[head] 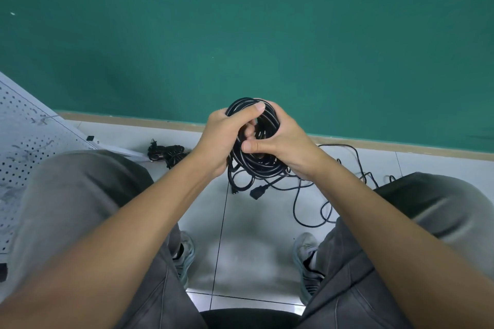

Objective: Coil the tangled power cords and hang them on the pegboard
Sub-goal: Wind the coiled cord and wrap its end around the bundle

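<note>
A black power cord coil (256,165) is held upright in front of me, between my knees. My left hand (224,139) grips its left side, thumb over the top loops. My right hand (283,139) grips the right side, thumb pressed across the coil's middle. A plug end (258,192) hangs under the coil. A thinner loose black cord (318,211) trails on the tiled floor to the right. Another black cord bundle (167,153) lies on the floor at the left. The white pegboard (24,136) leans at the far left.
I sit with grey-trousered legs (80,195) on both sides and shoes (307,262) on the light tile floor. A green wall (240,35) with a tan baseboard stands straight ahead. A small dark object (90,138) sits at the pegboard's lower edge.
</note>
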A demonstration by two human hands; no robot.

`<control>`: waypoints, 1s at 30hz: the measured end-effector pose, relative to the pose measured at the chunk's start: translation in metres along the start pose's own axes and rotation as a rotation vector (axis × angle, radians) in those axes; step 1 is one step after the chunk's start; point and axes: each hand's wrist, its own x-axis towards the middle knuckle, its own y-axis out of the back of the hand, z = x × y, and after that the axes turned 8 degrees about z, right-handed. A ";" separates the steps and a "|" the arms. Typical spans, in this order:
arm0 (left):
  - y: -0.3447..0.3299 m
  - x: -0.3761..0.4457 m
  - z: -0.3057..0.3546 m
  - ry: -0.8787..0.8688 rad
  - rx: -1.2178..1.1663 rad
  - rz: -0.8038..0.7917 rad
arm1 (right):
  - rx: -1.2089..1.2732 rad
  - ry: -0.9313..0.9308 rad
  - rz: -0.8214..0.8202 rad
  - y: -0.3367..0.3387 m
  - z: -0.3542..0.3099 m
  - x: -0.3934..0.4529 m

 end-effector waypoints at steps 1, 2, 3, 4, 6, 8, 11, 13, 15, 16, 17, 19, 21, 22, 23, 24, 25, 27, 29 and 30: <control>-0.001 0.001 -0.001 -0.023 0.001 0.037 | -0.021 0.008 0.010 0.001 0.000 0.001; -0.002 0.001 -0.002 -0.041 0.004 0.072 | -0.041 0.015 0.027 0.002 0.000 0.002; -0.003 0.001 -0.001 -0.052 0.003 0.088 | -0.058 0.023 0.047 0.003 0.000 0.003; -0.004 0.001 0.000 -0.043 -0.013 0.083 | -0.070 0.032 0.064 0.003 -0.001 0.004; -0.004 0.000 0.002 0.030 -0.087 0.024 | -0.082 0.058 0.098 0.005 -0.002 0.006; -0.003 -0.003 0.003 0.155 -0.209 -0.090 | -0.095 0.053 0.115 0.005 -0.005 0.007; 0.000 -0.006 0.007 0.263 -0.346 -0.230 | -0.109 0.056 0.067 0.006 -0.009 0.008; 0.000 -0.007 0.008 0.300 -0.355 -0.268 | -0.144 0.055 0.019 0.006 -0.011 0.007; -0.002 -0.010 0.010 0.303 -0.359 -0.291 | -0.234 0.059 -0.011 0.002 -0.010 0.003; -0.004 -0.011 0.009 0.300 -0.370 -0.296 | -0.316 0.061 -0.008 0.001 -0.009 0.001; -0.005 -0.012 0.008 0.293 -0.384 -0.307 | -0.421 0.067 0.019 -0.001 -0.008 0.000; -0.008 -0.014 0.004 0.300 -0.409 -0.324 | -0.612 0.038 0.114 0.000 -0.009 0.000; -0.012 -0.015 0.003 0.324 -0.430 -0.308 | -0.652 -0.009 0.141 -0.001 -0.011 -0.001; -0.014 -0.016 0.003 0.329 -0.421 -0.294 | -0.624 -0.026 0.148 -0.002 -0.012 -0.002; -0.015 -0.016 0.003 0.320 -0.395 -0.270 | -0.576 -0.039 0.168 -0.003 -0.011 -0.003; -0.017 -0.016 0.004 0.305 -0.379 -0.248 | -0.529 -0.045 0.196 -0.004 -0.012 -0.005; -0.018 -0.016 0.004 0.285 -0.379 -0.222 | -0.478 -0.044 0.227 -0.005 -0.011 -0.006; -0.022 -0.017 0.005 0.253 -0.399 -0.170 | -0.367 -0.044 0.300 -0.006 -0.008 -0.003; -0.025 -0.019 0.008 0.219 -0.414 -0.144 | -0.247 -0.102 0.400 -0.009 -0.003 0.002; -0.026 -0.019 0.009 0.204 -0.410 -0.125 | -0.172 -0.143 0.466 -0.011 0.002 0.004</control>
